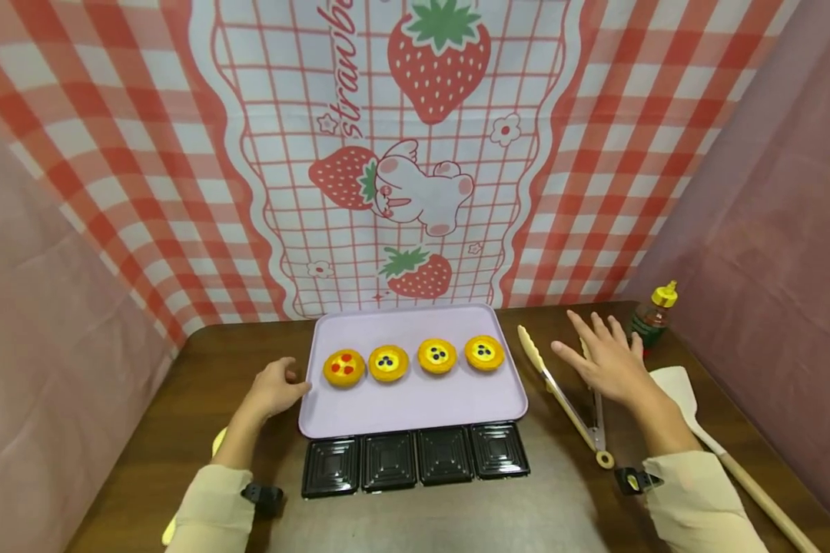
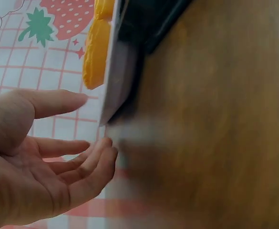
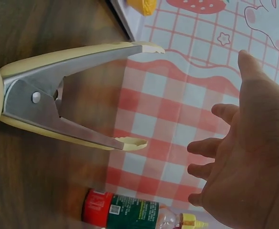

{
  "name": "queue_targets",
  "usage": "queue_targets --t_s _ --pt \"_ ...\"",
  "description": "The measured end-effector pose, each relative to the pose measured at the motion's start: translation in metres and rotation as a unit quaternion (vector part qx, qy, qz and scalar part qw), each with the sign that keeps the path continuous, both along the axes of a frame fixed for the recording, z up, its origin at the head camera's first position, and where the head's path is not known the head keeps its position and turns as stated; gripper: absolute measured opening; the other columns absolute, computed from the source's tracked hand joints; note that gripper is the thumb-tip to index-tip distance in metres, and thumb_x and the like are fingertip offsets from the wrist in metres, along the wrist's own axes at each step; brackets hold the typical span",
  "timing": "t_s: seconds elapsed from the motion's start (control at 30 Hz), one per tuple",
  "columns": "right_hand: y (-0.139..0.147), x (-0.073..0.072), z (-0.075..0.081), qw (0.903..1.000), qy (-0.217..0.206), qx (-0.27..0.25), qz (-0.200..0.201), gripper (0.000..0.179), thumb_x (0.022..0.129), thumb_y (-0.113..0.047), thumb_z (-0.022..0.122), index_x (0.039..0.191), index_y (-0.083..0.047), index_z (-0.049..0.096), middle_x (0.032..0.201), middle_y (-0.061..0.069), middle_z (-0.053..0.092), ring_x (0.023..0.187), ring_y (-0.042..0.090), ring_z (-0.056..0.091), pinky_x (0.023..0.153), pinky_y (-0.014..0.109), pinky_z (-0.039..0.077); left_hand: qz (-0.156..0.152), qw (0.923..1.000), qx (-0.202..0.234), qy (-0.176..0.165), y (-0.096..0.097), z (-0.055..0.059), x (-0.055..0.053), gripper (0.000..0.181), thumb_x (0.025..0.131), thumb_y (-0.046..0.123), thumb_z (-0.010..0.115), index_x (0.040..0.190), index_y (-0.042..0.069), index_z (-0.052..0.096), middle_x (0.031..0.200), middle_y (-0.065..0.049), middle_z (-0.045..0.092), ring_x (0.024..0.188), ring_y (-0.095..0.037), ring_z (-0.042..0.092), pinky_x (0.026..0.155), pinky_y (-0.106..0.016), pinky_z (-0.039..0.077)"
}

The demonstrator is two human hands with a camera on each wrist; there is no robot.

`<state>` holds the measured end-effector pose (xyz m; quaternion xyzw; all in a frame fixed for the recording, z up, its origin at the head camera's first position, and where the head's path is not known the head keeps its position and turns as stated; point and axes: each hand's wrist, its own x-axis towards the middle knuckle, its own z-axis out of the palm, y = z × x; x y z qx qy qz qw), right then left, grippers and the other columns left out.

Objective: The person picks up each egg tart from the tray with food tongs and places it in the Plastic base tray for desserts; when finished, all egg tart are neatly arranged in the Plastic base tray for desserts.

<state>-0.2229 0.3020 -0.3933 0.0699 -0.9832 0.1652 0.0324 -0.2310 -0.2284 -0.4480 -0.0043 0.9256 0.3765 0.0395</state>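
On the lilac tray sit an egg tart with red dots and three tarts with dark blue dots, in one row. My left hand is beside the tray's left edge; in the left wrist view its fingers are loosely bent and hold nothing. My right hand hovers over the tongs with fingers spread, holding nothing. In the right wrist view the tongs lie with their arms apart. Part of one tong arm is hidden behind the right hand in the head view.
Several black square plastic trays line up in front of the lilac tray. A sauce bottle with a yellow cap stands at the back right. Right of the tongs lies a white spatula with a wooden handle. Something pale yellow lies partly under the left forearm.
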Motion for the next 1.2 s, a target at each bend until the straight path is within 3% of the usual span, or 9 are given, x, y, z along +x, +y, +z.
queue_targets --t_s 0.13,0.3,0.47,0.6,0.7,0.9,1.03,1.2 --pt "0.002 0.001 -0.002 1.0 0.0 -0.002 -0.001 0.082 0.098 -0.065 0.039 0.159 -0.013 0.02 0.154 0.036 0.017 0.141 0.057 0.005 0.102 0.081 0.0 0.022 0.9956 0.08 -0.045 0.003 -0.008 0.001 0.062 0.082 -0.001 0.066 0.135 -0.019 0.04 0.113 -0.034 0.055 0.083 -0.034 0.064 0.059 -0.041 0.061" --pt "0.004 0.003 -0.002 0.9999 0.005 -0.001 -0.012 0.087 0.096 -0.065 0.042 0.158 -0.008 0.019 0.153 0.037 0.018 0.14 0.059 0.008 0.102 0.081 0.002 0.035 0.9896 0.128 -0.054 0.004 -0.012 0.001 0.061 0.078 -0.007 0.063 0.135 -0.017 0.042 0.108 -0.03 0.053 0.077 -0.028 0.063 0.054 -0.039 0.06" --pt "-0.001 0.007 -0.005 0.9988 0.027 0.02 -0.035 0.103 0.091 -0.066 0.054 0.152 0.009 0.019 0.147 0.042 0.026 0.133 0.063 0.021 0.102 0.079 0.017 0.023 0.984 0.163 -0.067 0.001 -0.014 0.0 0.053 0.079 -0.01 0.063 0.128 -0.018 0.048 0.097 -0.022 0.053 0.075 -0.024 0.06 0.055 -0.04 0.061" --pt "-0.011 0.011 -0.016 0.9963 0.022 0.042 -0.072 0.111 0.088 -0.068 0.055 0.145 0.02 0.02 0.14 0.045 0.031 0.123 0.065 0.033 0.094 0.075 0.035 0.019 0.9818 0.175 -0.072 -0.002 -0.015 -0.001 0.047 0.079 -0.01 0.064 0.124 -0.019 0.051 0.096 -0.02 0.053 0.075 -0.023 0.06 0.056 -0.041 0.061" --pt "-0.017 0.015 -0.026 0.9922 -0.016 0.035 -0.118 0.119 0.085 -0.073 0.056 0.144 0.023 0.017 0.131 0.047 0.038 0.113 0.064 0.043 0.081 0.072 0.044 0.013 0.981 0.179 -0.075 -0.002 -0.014 -0.001 0.045 0.08 -0.009 0.063 0.122 -0.02 0.05 0.099 -0.022 0.053 0.077 -0.023 0.06 0.057 -0.041 0.061" --pt "-0.023 0.018 -0.04 0.9816 -0.085 0.004 -0.171 0.127 0.079 -0.071 0.065 0.146 0.022 0.008 0.12 0.046 0.043 0.101 0.059 0.052 0.071 0.067 0.047 0.01 0.9839 0.165 -0.068 0.0 -0.01 0.0 0.043 0.079 -0.01 0.062 0.12 -0.02 0.052 0.097 -0.022 0.054 0.075 -0.023 0.059 0.057 -0.039 0.061" --pt "-0.026 0.017 -0.044 0.9787 -0.091 0.002 -0.184 0.127 0.077 -0.07 0.069 0.146 0.021 0.011 0.117 0.044 0.044 0.098 0.057 0.054 0.071 0.065 0.047 0.017 0.9845 0.161 -0.067 0.0 -0.01 0.0 0.042 0.078 -0.011 0.062 0.118 -0.02 0.052 0.095 -0.02 0.053 0.074 -0.022 0.059 0.056 -0.038 0.061" --pt "-0.029 0.018 -0.051 0.9753 -0.083 -0.007 -0.205 0.117 0.076 -0.069 0.071 0.14 0.018 0.025 0.108 0.041 0.049 0.092 0.056 0.057 0.067 0.061 0.048 0.018 0.9836 0.167 -0.066 -0.001 -0.015 -0.002 0.041 0.078 -0.011 0.061 0.117 -0.021 0.052 0.092 -0.018 0.053 0.073 -0.022 0.058 0.056 -0.037 0.06"
